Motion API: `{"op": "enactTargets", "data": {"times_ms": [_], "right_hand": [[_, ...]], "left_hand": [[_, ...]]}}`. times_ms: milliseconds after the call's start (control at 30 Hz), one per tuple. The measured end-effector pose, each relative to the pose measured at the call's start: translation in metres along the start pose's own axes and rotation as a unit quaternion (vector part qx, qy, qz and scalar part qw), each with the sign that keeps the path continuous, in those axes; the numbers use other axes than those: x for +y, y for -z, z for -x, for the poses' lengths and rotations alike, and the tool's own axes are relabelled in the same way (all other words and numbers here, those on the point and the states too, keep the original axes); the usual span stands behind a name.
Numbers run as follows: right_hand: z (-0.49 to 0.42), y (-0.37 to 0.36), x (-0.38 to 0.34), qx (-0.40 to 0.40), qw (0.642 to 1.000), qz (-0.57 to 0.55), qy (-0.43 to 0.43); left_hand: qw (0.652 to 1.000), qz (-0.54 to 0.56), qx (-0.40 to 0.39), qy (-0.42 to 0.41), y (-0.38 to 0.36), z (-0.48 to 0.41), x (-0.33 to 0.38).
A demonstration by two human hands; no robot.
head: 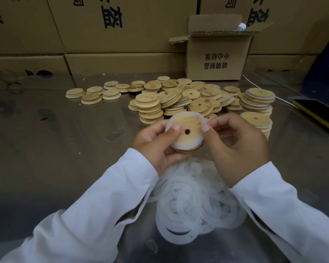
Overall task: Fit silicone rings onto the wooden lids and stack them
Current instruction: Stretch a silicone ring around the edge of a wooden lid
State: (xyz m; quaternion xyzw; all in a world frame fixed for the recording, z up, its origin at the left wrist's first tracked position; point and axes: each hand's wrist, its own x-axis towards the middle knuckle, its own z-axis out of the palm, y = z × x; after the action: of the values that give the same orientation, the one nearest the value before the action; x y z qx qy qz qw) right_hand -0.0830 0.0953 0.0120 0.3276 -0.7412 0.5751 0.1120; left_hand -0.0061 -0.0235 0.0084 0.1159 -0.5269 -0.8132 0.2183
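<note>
Wooden lid (pixel 192 128), face tilted toward camera, held by left hand (pixel 156 147); right hand (pixel 239 147) pinches its silicone ring (pixel 182 145).

Dim, soft focus, wide-angle edge warp

steel table (pixel 65 149) bears lids (pixel 179 99), rings (pixel 194 205), box (pixel 217 56).

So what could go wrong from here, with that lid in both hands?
The silicone ring may seat unevenly on the wooden lid that the left hand and right hand pinch, and pop off. The ringed stack on the right looks crooked; one more lid might topple it. The sleeves lie close to the loose rings and could drag some away.
</note>
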Motion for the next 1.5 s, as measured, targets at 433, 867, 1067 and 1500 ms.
{"op": "enactTargets", "data": {"times_ms": [433, 867, 1067, 1500], "right_hand": [[0.002, -0.001, 0.002, -0.053, 0.992, 0.033, 0.107], [-0.007, 0.003, -0.003, -0.09, 0.993, -0.063, -0.029], [-0.007, 0.003, -0.005, -0.09, 0.993, -0.071, -0.027], [0.006, -0.005, 0.002, -0.048, 0.997, 0.001, 0.059]], "left_hand": [[0.976, -0.201, -0.002, -0.077, 0.001, 0.003, -0.001], [0.977, -0.194, 0.005, -0.087, 0.001, 0.001, 0.004], [0.982, -0.16, 0.026, -0.094, 0.003, 0.0, 0.005], [0.966, -0.204, 0.058, -0.15, -0.002, 0.004, 0.0]]}}
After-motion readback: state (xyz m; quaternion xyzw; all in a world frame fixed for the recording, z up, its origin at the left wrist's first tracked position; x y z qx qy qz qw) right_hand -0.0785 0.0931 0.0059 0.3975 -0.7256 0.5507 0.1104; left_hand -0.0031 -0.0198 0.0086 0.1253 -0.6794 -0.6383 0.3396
